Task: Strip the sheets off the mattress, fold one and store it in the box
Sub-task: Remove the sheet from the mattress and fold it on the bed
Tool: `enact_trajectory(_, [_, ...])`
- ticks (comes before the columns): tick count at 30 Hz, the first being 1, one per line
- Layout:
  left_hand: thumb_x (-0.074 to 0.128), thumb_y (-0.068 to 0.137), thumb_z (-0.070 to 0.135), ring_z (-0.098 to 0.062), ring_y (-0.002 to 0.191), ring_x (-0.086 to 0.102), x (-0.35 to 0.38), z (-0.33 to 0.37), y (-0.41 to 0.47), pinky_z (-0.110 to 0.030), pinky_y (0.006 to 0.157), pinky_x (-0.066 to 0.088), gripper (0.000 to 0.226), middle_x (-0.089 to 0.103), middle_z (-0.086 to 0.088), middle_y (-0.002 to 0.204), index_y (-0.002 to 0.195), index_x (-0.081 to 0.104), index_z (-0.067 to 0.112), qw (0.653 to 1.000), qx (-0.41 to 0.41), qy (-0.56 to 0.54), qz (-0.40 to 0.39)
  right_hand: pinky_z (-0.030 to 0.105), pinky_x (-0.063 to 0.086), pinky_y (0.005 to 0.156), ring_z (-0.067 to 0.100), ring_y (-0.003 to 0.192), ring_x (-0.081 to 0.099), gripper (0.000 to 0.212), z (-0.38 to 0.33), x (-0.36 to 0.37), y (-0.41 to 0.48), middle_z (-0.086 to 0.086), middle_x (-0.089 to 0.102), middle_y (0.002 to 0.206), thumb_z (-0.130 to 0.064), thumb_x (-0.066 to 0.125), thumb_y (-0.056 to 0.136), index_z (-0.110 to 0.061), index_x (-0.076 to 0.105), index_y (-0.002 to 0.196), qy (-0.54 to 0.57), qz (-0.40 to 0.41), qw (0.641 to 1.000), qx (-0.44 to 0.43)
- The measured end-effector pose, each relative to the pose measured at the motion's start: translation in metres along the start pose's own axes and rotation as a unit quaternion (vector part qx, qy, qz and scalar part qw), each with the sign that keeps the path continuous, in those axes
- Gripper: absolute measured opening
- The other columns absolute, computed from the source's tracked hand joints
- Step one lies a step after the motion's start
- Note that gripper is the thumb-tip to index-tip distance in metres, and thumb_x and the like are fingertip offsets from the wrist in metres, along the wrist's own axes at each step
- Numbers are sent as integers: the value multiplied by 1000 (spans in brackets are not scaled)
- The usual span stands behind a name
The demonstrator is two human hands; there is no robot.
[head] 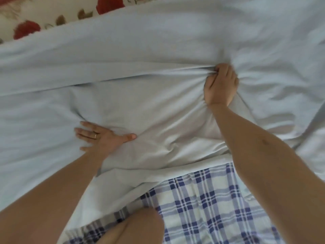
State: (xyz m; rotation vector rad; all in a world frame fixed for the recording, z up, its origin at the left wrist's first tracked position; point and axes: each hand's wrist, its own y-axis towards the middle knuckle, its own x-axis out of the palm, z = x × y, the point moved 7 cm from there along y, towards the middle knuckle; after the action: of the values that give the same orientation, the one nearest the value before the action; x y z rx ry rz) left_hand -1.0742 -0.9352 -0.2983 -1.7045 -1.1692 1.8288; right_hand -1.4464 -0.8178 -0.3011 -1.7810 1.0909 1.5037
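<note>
A pale blue sheet (158, 41) lies spread and rumpled across almost the whole view, with a folded edge running across its middle. My right hand (220, 85) grips a bunched fold of this sheet right of centre, and creases fan out from the fist. My left hand (103, 137) rests flat on the sheet at lower left, fingers spread and thumb pointing right. Under the near edge of the pale sheet a blue-and-white plaid sheet (211, 205) shows. No box is in view.
A cream fabric with red flowers (52, 16) shows along the top left, beyond the pale sheet. My knee (133, 228) sits on the plaid sheet at the bottom centre.
</note>
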Motion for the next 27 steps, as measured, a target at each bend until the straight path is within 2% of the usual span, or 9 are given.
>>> enact_trajectory(5, [86, 29, 61, -27, 138, -32, -7, 9, -5, -61, 109, -8, 172, -38, -15, 147, 136, -39, 8, 997, -54, 32, -43, 33, 30, 76, 30, 74, 56, 17, -2, 0, 4, 11, 59, 80, -19, 50, 75, -9, 58, 85, -1, 7, 999, -32])
enact_trajectory(10, [89, 32, 56, -26, 137, -34, -10, 14, -7, -60, 108, -10, 171, -40, -15, 146, 136, -39, 8, 994, -84, 45, -60, 34, 30, 77, 31, 76, 57, 18, -1, 4, 6, 12, 59, 81, -21, 48, 75, -10, 58, 85, -16, -6, 999, -38])
enact_trajectory(17, [91, 35, 48, -26, 140, -29, -7, 17, -8, -58, 110, -7, 167, -32, -17, 149, 140, -33, 7, 996, -81, 35, -29, 35, 31, 76, 29, 74, 53, 17, 1, 6, 6, 12, 57, 80, -19, 48, 76, -9, 58, 85, -17, -18, 999, -42])
enact_trajectory(22, [92, 33, 49, -25, 138, -32, -9, 18, -6, -59, 110, -8, 170, -37, -16, 147, 137, -37, 8, 994, -94, 42, -46, 35, 30, 78, 29, 76, 53, 19, 1, 7, 7, 12, 57, 82, -20, 45, 78, -9, 57, 88, -34, -60, 997, -30])
enact_trajectory(27, [90, 31, 53, -27, 135, -36, -4, 9, 2, -60, 110, -8, 174, -42, -17, 144, 131, -44, 7, 993, -95, 48, -47, 37, 29, 74, 32, 78, 53, 25, 1, 9, 7, 15, 57, 85, -23, 40, 80, -9, 56, 92, -13, -63, 997, -36])
